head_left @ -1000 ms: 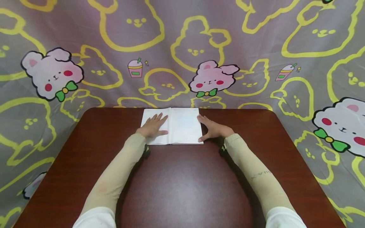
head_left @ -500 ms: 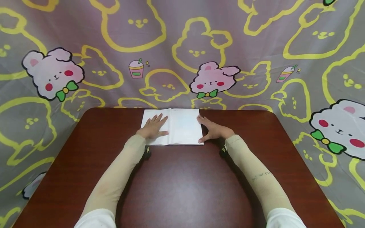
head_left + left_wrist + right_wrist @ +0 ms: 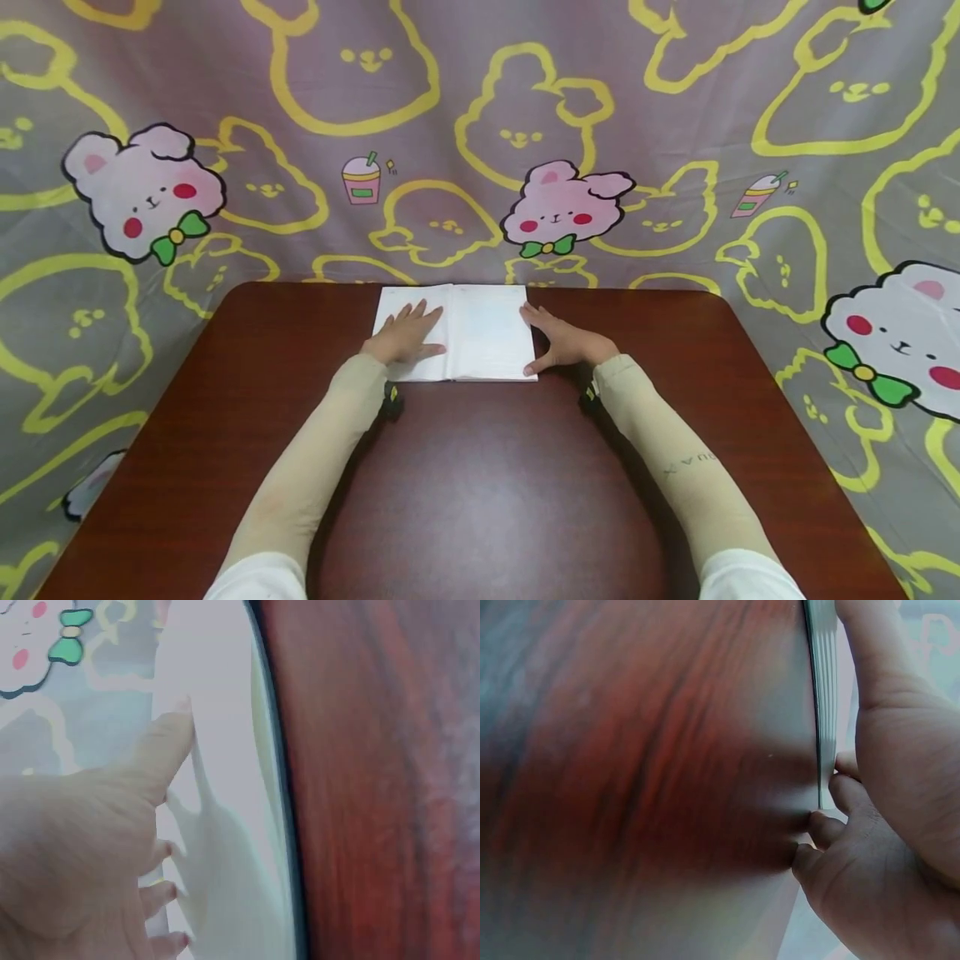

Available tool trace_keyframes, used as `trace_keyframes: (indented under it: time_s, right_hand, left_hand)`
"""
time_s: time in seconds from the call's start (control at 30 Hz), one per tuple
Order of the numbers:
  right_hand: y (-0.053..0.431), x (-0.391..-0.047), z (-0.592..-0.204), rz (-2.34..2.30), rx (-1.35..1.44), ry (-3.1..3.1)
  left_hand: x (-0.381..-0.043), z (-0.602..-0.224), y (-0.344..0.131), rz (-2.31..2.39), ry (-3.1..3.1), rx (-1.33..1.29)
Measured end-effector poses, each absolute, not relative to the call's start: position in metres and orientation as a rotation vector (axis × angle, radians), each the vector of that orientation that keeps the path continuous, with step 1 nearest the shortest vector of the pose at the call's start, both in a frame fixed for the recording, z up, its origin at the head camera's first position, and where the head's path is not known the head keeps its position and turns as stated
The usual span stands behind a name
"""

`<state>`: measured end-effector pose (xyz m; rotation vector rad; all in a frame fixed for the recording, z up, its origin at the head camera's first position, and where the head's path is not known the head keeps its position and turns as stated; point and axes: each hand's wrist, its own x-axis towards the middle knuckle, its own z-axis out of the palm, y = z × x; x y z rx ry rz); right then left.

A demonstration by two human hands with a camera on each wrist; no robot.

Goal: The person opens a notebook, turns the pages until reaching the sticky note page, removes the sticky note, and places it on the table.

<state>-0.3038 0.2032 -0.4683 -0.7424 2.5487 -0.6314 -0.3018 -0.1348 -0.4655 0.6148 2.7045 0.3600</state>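
An open notebook with white, mostly blank-looking pages lies flat at the far side of the table. My left hand rests on its left page, fingers spread and thumb pointing toward the centre fold. In the left wrist view, that thumb lies over the page, beside the notebook's dark cover edge. At the right edge, my right hand has its thumb at the near corner and its fingers farther up the side. The right wrist view shows those fingers low beside the page stack, by the tabletop.
The reddish-brown wooden table has rounded far corners. A grey curtain with yellow outlines and cartoon rabbits hangs right behind its far edge and along both sides. Small dark devices are strapped at both wrists, below the pale sleeves.
Both hands keep their places on the notebook, and it stays open. Only a slight shift of the head view shows.
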Motion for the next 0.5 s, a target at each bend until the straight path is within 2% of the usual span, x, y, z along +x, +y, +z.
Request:
trace_keyframes:
  time_s: [0.5]
  right_hand:
    - [0.204,-0.303,-0.468,-0.672,-0.751,2.541]
  left_hand:
    - [-0.265,-0.465,-0.108,0.643,2.760,0.934]
